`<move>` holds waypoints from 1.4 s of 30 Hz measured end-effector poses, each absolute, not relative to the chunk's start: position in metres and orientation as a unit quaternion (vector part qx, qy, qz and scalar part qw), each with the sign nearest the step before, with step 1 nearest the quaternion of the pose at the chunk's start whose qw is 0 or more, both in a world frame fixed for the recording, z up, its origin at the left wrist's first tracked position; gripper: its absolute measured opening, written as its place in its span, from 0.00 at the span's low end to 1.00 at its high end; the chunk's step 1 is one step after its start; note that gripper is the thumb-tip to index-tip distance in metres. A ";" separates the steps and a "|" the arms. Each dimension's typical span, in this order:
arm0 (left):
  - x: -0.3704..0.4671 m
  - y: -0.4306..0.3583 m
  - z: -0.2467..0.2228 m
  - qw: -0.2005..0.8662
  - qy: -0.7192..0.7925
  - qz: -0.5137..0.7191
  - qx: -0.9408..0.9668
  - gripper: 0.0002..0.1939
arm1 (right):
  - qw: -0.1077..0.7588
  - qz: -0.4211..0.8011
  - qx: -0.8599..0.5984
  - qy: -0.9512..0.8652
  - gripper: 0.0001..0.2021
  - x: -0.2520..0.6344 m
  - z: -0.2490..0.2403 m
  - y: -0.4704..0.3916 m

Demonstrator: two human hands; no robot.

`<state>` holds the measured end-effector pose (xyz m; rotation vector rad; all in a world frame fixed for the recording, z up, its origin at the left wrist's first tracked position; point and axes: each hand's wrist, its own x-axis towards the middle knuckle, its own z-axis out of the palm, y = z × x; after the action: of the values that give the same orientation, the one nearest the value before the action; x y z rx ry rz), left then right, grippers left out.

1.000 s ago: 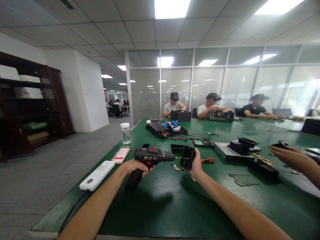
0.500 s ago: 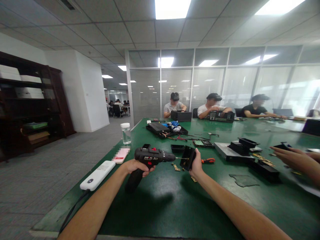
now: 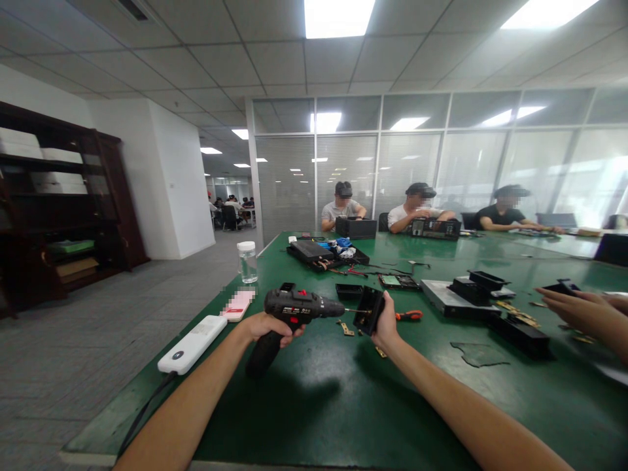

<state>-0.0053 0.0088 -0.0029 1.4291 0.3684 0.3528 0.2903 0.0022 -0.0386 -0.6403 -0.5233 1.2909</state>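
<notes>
My left hand (image 3: 275, 328) is wrapped round the grip of a black cordless drill (image 3: 294, 306), which lies sideways in the air with its bit to the right. The bit reaches into a small black box-shaped part (image 3: 367, 310), and whether its tip touches a screw is too small to tell. My right hand (image 3: 386, 324) grips that part from its right side and holds it tilted above the table. Brass-coloured pieces (image 3: 348, 329) lie below. An orange and black screwdriver (image 3: 409, 315) rests just right of my right hand.
A green table (image 3: 314, 412) bears a white power bank (image 3: 192, 345), a lidded jar (image 3: 247, 263), a black tray (image 3: 349, 290), a silver case (image 3: 441, 297) and a glass shard (image 3: 481, 354). Another person's hands (image 3: 583, 314) hold a black part at right. Several people sit beyond.
The other person's hands at the right edge have shifted slightly right with their black part. My own hands and the drill look almost unmoved.
</notes>
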 end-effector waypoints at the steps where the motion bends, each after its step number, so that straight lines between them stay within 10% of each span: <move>1: -0.005 0.009 -0.003 0.724 0.167 0.162 0.649 0.19 | 0.719 0.586 -0.289 -0.236 0.16 0.290 -0.038 0.002; 42: -0.007 0.013 -0.007 0.724 0.177 0.161 0.647 0.21 | 0.720 0.573 -0.325 -0.218 0.20 0.284 -0.036 0.001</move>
<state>-0.0072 0.0133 -0.0072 1.4268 0.3910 0.3559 0.2841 0.0012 -0.0359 -0.7185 -0.4815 1.2668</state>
